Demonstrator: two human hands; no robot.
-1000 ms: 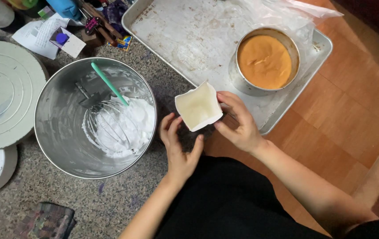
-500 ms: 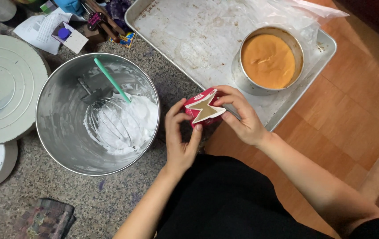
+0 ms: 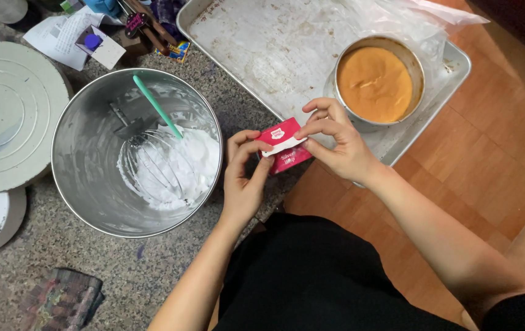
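The small red carton (image 3: 286, 147) is a flattish pack with white print and a pale flap folded across its top edge. It is tilted, its long side running slantwise, and sits in the air just beyond the rim of the steel mixing bowl, pinched from both ends. Its top seems partly open, though fingers hide much of it.

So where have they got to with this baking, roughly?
Done, it seems: white foam sits whipped in the steel bowl with a green-handled whisk resting in it, and a round tin of orange batter stands on the baking tray. In hand: the left hand and right hand pinch a small red packet beside the bowl. How much remains can't be judged from here.
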